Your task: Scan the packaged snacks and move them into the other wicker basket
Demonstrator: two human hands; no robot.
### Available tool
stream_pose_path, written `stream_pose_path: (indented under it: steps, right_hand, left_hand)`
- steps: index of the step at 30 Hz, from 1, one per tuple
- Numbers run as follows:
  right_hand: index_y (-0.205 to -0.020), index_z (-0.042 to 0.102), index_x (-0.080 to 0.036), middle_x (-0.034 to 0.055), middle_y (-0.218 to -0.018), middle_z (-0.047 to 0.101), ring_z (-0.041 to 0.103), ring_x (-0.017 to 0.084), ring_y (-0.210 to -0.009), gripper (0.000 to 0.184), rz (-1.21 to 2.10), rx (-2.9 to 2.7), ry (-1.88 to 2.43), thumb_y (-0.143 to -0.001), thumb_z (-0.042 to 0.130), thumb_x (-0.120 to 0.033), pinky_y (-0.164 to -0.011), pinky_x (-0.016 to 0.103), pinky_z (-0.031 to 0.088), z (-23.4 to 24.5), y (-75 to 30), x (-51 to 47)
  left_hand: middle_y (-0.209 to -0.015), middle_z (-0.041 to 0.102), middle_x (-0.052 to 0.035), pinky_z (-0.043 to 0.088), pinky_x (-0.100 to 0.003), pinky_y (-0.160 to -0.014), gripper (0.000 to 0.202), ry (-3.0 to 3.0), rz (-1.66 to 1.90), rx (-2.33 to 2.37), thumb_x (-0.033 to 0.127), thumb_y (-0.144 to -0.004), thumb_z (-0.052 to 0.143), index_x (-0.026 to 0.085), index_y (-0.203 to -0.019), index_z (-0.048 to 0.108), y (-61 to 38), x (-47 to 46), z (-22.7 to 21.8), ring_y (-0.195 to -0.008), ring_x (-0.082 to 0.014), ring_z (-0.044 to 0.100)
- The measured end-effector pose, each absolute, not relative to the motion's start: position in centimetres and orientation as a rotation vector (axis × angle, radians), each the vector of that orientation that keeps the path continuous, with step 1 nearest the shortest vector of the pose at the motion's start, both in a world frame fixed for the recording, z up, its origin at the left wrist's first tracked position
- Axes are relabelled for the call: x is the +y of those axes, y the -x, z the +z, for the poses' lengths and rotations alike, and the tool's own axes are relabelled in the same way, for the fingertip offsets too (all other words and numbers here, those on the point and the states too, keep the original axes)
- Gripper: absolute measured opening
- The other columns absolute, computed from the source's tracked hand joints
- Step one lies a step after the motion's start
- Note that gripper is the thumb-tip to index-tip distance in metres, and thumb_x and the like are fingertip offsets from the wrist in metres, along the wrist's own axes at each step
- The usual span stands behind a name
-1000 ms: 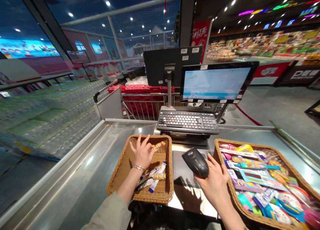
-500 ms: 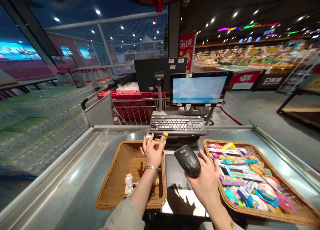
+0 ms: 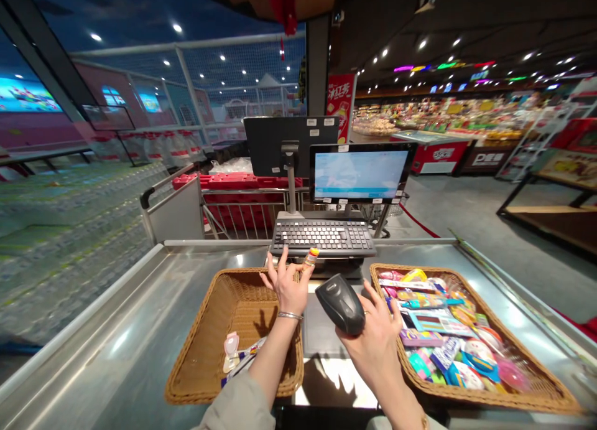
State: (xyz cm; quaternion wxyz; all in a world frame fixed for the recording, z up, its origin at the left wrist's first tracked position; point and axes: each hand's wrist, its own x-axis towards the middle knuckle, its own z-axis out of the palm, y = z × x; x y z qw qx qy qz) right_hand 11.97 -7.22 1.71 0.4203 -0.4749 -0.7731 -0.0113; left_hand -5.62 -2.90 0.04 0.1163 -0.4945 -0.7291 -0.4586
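My left hand (image 3: 288, 285) pinches a small orange-and-yellow candy tube (image 3: 310, 256) between thumb and forefinger, raised above the near-right rim of the left wicker basket (image 3: 200, 346), just in front of the keyboard (image 3: 323, 237). My right hand (image 3: 373, 336) grips a black barcode scanner (image 3: 341, 303), its head tilted up and left toward the tube. A few small packets (image 3: 237, 352) lie in the left basket. The right wicker basket (image 3: 522, 386) is full of several colourful packets.
A steel checkout counter (image 3: 121, 343) carries both baskets. Behind the keyboard stand a lit touchscreen (image 3: 359, 173) and a dark customer display (image 3: 275, 145). Red shopping baskets (image 3: 233, 182) sit behind a rail. Shop shelves (image 3: 448, 116) fill the far right.
My left hand lifted the candy tube out of the left basket and raised it toward the keyboard. My right hand lifted the scanner and turned it toward the tube. My view shifted right.
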Motion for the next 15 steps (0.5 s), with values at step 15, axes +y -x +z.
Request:
stream_pose_path:
  steps: [15]
  right_hand:
    - [-0.093, 0.064, -0.026, 0.0003, -0.103, 0.071, 0.05, 0.029, -0.127, 0.025, 0.039, -1.89, 1.187, -0.069, 0.061, -0.021, -0.112, 0.054, 0.014, 2.29, -12.41, -7.19]
  left_hand:
    - [-0.144, 0.05, -0.003, 0.004, -0.074, -0.109, 0.019, 1.509, -1.428, -2.12, 0.041, -0.085, 0.062, 0.025, -0.077, 0.067, 5.32, -2.23, -0.55, -0.145, -0.0371, 0.017]
